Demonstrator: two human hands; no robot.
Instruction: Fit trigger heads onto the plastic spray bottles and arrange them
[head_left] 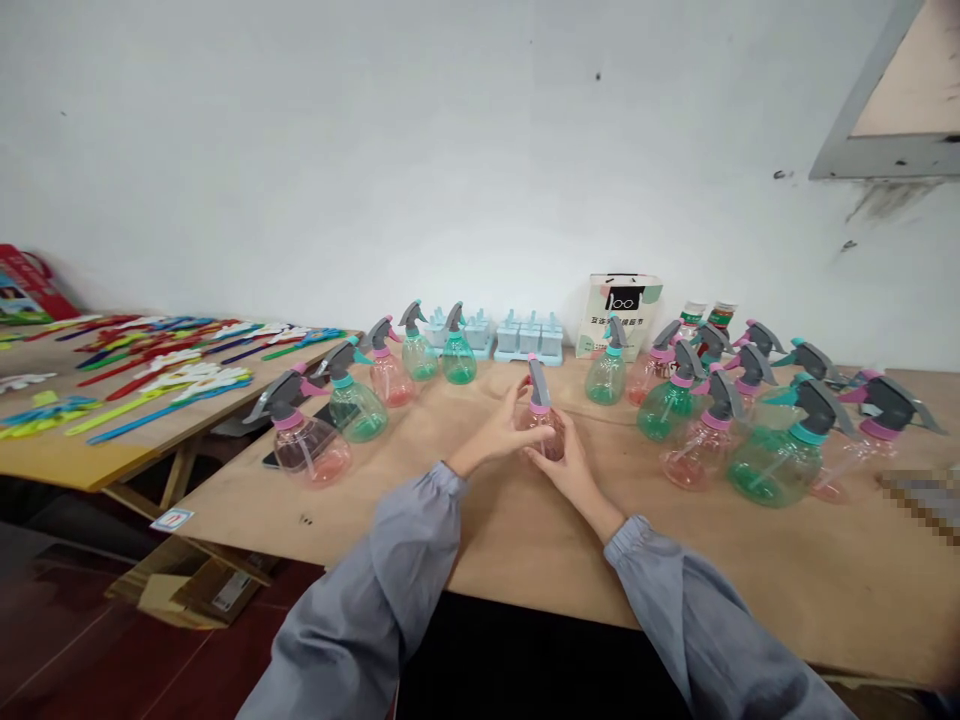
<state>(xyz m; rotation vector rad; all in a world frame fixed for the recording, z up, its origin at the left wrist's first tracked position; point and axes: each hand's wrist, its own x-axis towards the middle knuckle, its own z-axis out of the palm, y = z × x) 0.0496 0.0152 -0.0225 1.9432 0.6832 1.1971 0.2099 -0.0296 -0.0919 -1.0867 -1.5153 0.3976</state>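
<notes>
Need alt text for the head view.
A person's left hand and right hand hold a pink spray bottle upright at a brown table. More pink and green spray bottles stand on both sides, with pale blue molds and a printed box behind. Colorful sticks lie on another table at left.

Central pink spray bottle: glossy, see-through plastic; seven o'clock sleeve: matt, creased cloth; six o'clock tabletop: matt, wood-like.
</notes>
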